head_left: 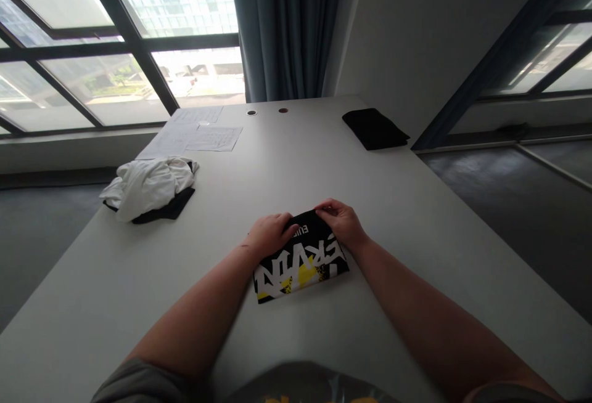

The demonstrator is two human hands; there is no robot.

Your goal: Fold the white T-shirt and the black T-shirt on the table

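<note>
A folded black T-shirt [300, 267] with large white letters and yellow patches lies on the white table in front of me, its print upside down to my view. My left hand [272, 235] is closed on its far left edge, the thumb lying over the top of the cloth. At the far right corner, my right hand [342, 221] pinches the fabric between thumb and fingers. Some of the left fingertips are hidden behind the cloth.
The white table [194, 292] reaches toward a window and a blue curtain [289, 27]. Crumpled white cloth [148, 184] rests on black cloth [169, 207] at left. Paper sheets [215, 138] lie behind it. A folded black cloth [375, 129] sits at the far right edge.
</note>
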